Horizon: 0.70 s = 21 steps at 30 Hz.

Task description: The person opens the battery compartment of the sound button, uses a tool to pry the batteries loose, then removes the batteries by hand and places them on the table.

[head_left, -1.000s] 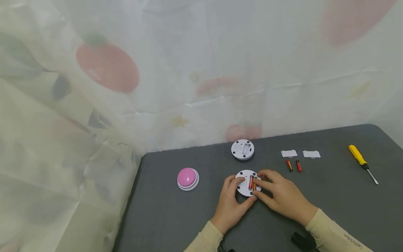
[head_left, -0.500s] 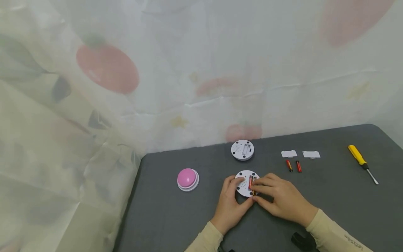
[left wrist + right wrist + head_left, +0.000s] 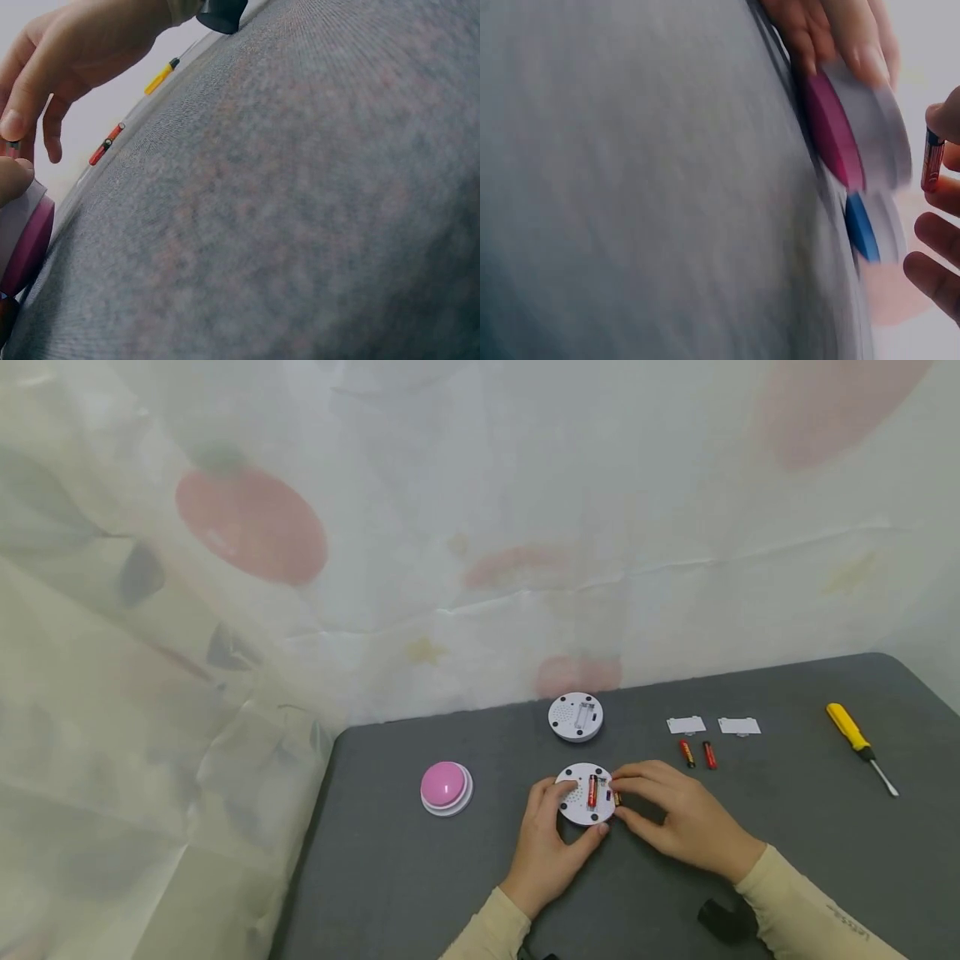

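Observation:
My left hand (image 3: 543, 852) grips a round push button (image 3: 577, 815) that lies face down, its white underside up. The wrist views show its magenta dome (image 3: 832, 135) below. One red battery (image 3: 592, 791) sits in the uncovered compartment, with a bare slot beside it. Just right of the button, my right hand (image 3: 686, 818) pinches another battery (image 3: 933, 161) between thumb and finger, held above the underside and apart from it. A second overturned button (image 3: 576, 717) stands behind, its compartment bare; the right wrist view shows its blue dome (image 3: 862, 225).
A pink push button (image 3: 444, 787) stands upright at left. Toward the back right lie two white battery covers (image 3: 686, 725), two loose batteries (image 3: 687, 753) and a yellow-handled screwdriver (image 3: 849, 727). A dark object (image 3: 723, 920) sits by my right wrist. Curtains hang behind and at left.
My right hand has lifted one battery out of the compartment and moved slightly right with it. The left hand keeps its grip on the button.

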### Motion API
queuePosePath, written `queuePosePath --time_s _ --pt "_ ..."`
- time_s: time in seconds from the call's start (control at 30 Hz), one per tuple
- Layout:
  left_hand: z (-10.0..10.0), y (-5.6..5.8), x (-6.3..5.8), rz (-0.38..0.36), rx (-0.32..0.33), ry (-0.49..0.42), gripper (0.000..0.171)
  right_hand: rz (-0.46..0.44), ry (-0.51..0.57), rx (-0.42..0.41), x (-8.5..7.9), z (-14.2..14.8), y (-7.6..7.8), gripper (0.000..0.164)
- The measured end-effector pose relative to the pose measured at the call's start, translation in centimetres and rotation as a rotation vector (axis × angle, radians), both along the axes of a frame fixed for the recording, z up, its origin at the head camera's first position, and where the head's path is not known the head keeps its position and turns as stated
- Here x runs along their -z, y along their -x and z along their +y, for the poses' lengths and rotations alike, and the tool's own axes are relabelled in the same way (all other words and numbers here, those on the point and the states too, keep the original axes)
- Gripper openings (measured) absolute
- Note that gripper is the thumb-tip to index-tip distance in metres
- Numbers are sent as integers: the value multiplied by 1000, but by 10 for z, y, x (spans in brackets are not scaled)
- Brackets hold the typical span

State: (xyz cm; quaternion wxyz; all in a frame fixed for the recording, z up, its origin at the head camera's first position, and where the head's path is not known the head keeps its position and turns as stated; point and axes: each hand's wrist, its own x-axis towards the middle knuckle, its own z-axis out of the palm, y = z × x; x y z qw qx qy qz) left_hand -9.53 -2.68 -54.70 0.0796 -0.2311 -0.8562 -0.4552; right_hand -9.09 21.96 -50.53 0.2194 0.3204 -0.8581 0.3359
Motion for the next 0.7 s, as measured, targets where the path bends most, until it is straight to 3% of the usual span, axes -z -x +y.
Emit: queuePosePath --time_s 0.37,0.7 --pt "1 -2 -3 -17 -12 6 64 34 10 113 12 51 21 50" --pt "-2 -2 -5 -16 -12 4 64 30 -2 241 15 92 24 58"
